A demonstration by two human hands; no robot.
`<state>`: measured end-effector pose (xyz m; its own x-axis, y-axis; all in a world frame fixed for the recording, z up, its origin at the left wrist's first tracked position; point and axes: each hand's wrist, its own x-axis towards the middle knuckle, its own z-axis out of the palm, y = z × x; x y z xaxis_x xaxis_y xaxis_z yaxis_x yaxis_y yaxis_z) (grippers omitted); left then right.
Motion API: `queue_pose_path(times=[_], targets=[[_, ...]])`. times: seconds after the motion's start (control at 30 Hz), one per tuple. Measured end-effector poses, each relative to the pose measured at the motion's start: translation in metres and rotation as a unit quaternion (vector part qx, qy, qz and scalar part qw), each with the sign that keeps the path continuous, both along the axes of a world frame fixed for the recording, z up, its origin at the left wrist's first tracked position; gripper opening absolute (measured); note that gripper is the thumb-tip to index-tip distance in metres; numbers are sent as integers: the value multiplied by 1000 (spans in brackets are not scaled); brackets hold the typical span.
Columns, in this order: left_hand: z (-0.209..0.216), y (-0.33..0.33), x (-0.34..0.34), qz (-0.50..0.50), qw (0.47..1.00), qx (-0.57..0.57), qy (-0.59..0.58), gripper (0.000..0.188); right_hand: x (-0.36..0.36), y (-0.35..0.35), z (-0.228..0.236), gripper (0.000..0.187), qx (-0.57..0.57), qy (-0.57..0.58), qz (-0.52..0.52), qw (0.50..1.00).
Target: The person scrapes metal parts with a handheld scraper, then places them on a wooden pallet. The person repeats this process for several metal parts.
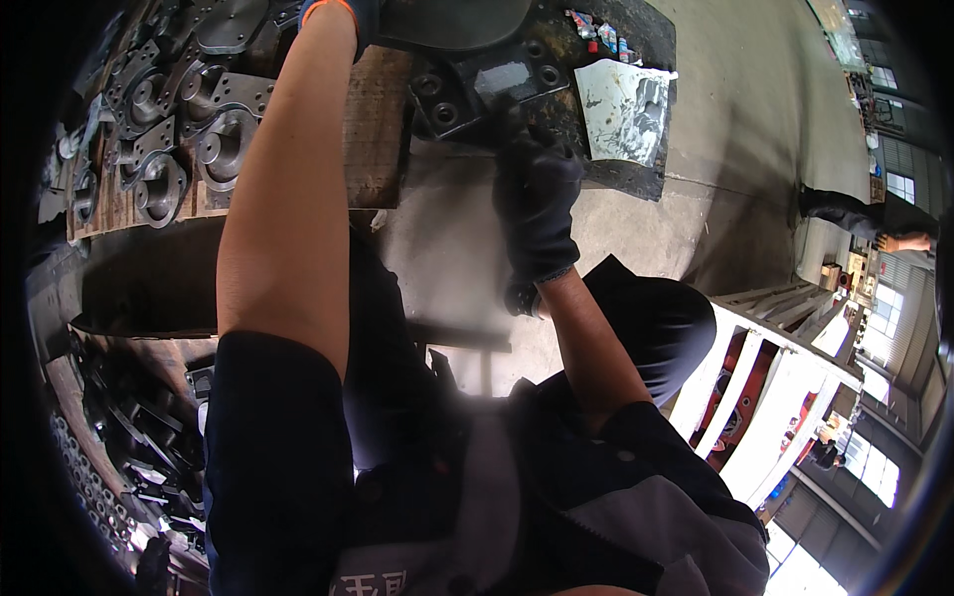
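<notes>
My left arm reaches to the top edge, where my left hand (366, 28), in a dark glove with an orange cuff, is mostly cut off; its fingers are out of sight. Beside it lies a dark metal part with a rounded plate (452, 22) and a flat base with bolt holes (462, 91). A lighter grey rectangle (504, 77) shows on that base. My right hand (542, 194), in a black glove, is at the base's near edge with its fingers curled in. Whatever they grip is too dark to make out.
Several metal brackets with round hubs (159, 189) cover a wooden bench (373, 149) on the left. A smeared white sheet (624, 111) and small tubes (604, 38) lie on a dark board (651, 35). Metal parts (129, 417) fill the lower left. A white slatted frame (785, 348) stands right; another person's hand (906, 241) shows beyond.
</notes>
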<state>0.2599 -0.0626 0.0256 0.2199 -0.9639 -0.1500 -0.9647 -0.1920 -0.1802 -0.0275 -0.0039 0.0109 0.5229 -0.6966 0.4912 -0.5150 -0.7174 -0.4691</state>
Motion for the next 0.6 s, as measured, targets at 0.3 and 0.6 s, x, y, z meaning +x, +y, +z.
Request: queue_pose_path(times=[0.3, 0.6], targets=[[1, -1, 0, -5, 1000, 10, -13, 44, -5, 5, 20, 21, -51, 21, 61, 997], [1, 0, 0, -13, 999, 21, -29, 45, -16, -16, 7, 20, 1, -152, 45, 987]])
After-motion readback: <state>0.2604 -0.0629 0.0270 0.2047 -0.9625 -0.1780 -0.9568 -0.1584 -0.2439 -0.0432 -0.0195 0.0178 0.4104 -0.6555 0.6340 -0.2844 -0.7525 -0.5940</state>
